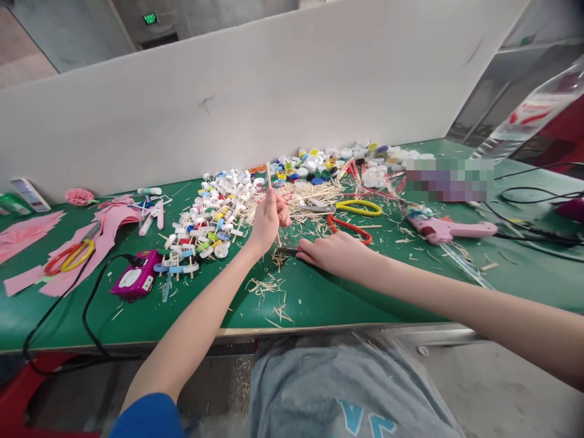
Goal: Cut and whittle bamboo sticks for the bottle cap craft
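Note:
Held upright in the closed fingers of my left hand [268,219] is a thin wooden stick [269,176], which sticks up above the fist. My right hand [332,252] lies low over the table, closed on a small knife [288,250] whose dark blade points left, close to the lower end of the stick. Its handle is mostly hidden under the fingers. Pale wood shavings [266,286] lie on the green table below my hands, and a heap of thin sticks [314,196] is behind them. Scissors with red and yellow handles [360,208] lie just beyond my right hand.
Bottle caps on sticks [205,228] are piled to the left, and loose caps [314,161] lie along the white partition [255,91]. A purple box [135,277] with a cable, pink paper [109,231] and second scissors [70,257] are left. A pink glue gun [449,230] lies right.

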### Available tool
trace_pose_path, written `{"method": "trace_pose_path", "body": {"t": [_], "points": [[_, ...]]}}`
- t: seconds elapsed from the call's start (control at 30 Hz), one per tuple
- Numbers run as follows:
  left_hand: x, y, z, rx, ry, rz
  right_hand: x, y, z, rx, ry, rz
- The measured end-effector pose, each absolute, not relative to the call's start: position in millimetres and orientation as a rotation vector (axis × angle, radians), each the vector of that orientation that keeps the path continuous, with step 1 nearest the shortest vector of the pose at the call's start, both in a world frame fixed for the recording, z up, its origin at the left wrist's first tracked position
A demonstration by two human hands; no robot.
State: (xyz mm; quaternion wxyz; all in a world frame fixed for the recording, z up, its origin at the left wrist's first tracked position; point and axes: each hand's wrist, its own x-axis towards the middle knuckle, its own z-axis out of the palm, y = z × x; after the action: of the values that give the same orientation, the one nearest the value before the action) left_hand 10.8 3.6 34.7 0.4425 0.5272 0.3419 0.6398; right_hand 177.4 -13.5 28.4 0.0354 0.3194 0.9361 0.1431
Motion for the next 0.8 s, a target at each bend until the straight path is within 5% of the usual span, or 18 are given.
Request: {"method": "trace_pose_path", "body": {"t": [0.8], "points": [[10, 8, 34, 1.221, 0.831, 1.560, 178, -10, 41, 0.984, 2.914, 0.410]]}}
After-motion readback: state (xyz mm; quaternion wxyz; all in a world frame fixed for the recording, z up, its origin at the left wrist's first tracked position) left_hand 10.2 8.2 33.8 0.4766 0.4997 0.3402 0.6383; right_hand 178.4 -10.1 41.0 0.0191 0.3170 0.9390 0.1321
